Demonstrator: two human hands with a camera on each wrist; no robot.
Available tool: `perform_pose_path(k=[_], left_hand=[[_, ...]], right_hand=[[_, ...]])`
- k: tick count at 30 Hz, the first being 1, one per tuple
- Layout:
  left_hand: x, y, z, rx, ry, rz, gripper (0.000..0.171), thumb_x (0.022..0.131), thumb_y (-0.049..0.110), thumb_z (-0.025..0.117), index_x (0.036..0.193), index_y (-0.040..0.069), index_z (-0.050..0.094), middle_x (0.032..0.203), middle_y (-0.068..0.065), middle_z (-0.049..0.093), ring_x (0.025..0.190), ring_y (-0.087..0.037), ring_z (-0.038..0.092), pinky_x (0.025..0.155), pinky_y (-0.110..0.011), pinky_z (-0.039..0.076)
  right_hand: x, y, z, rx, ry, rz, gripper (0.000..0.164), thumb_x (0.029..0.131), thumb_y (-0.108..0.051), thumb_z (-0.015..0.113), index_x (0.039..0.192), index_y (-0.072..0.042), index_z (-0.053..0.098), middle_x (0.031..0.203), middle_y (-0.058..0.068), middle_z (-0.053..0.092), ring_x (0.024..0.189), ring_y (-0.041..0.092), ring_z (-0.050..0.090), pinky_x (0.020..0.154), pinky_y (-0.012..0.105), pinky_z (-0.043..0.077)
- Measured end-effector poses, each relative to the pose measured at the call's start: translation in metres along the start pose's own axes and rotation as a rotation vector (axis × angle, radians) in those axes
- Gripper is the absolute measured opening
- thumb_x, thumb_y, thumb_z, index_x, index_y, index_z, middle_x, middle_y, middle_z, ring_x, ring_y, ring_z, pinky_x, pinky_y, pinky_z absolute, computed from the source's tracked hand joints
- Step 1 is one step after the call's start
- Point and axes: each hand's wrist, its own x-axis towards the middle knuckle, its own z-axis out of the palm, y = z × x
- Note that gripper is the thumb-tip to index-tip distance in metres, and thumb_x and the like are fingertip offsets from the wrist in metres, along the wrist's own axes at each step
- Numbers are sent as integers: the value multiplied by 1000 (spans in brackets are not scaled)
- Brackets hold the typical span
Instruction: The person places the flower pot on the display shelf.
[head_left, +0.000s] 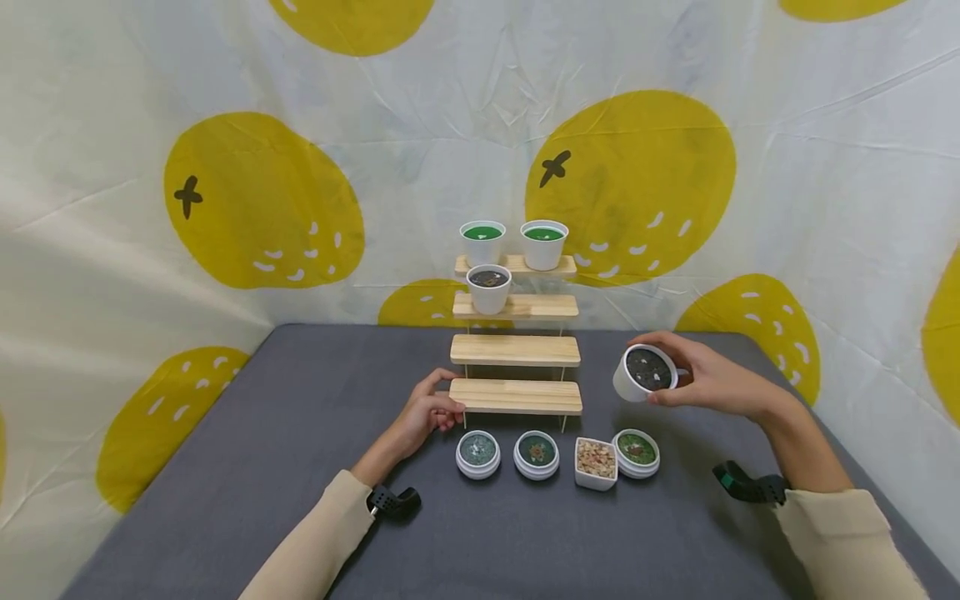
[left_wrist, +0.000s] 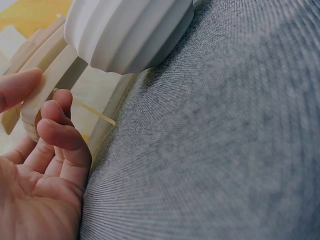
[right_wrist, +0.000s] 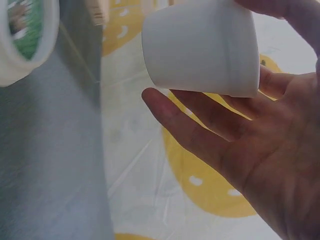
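My right hand (head_left: 712, 379) holds a white pot (right_wrist: 200, 50) with dark filling, tilted so its top faces the head camera, in the air right of the stepped wooden stand (head_left: 515, 397). Thumb and fingers grip the pot's sides. At the left end of the stand's lowest step, my left hand (head_left: 427, 412) pinches the board, thumb on one face and curled fingers at the other. Another dark-filled white pot (head_left: 489, 292) stands on the second step from the top. Two green-filled pots, one on the left (head_left: 482, 242) and one on the right (head_left: 544, 245), occupy the top step.
In front of the stand sit low round white pots, left (head_left: 477, 455), middle (head_left: 536, 456) and right (head_left: 636, 454). A square white dish (head_left: 596, 464) of pale chips is beside the right one. Behind the grey table (head_left: 300, 467) hangs a yellow-patterned cloth (head_left: 450, 117).
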Motion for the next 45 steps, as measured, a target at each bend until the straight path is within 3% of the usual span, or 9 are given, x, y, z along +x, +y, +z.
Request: perform_pose_path(k=[11, 21, 28, 36, 45], left_hand=[[-3, -1, 0, -5, 7, -8, 50, 86, 3, 64, 132, 7, 45, 68, -3, 66, 54, -12, 53, 50, -23, 43], [1, 2, 2, 2, -7, 8, 52, 85, 3, 65, 133, 8, 45, 67, -3, 65, 53, -11, 53, 49, -23, 42], [1, 0, 1, -8, -11, 9, 51, 86, 3, 64, 132, 6, 44, 67, -3, 66, 52, -12, 53, 49, -23, 42], [1, -2, 3, -14, -12, 0, 51, 87, 1, 64, 133, 6, 44, 66, -3, 66, 53, -12, 53, 49, -23, 42], [3, -2, 2, -1, 8, 17, 53, 86, 1, 63, 135, 4, 43, 66, -3, 66, 53, -12, 53, 51, -24, 43]], right_hand=[[17, -18, 3, 60, -13, -12, 68, 91, -10, 76, 149, -8, 41, 131, 17, 59, 99, 18, 65, 79, 32, 59], [20, -13, 6, 106, -40, -64, 67, 92, -3, 74, 150, -5, 39, 127, 16, 59, 93, 18, 67, 77, 33, 60], [21, -11, 9, 97, -44, -43, 67, 90, -5, 76, 148, -6, 41, 133, 17, 57, 94, 18, 67, 77, 32, 60], [25, -2, 18, 115, -100, 17, 67, 90, -8, 78, 146, -8, 42, 130, 19, 59, 98, 21, 67, 81, 33, 60], [30, -4, 19, 68, -94, 45, 69, 88, -13, 80, 147, -11, 44, 129, 16, 61, 97, 21, 67, 80, 33, 59]])
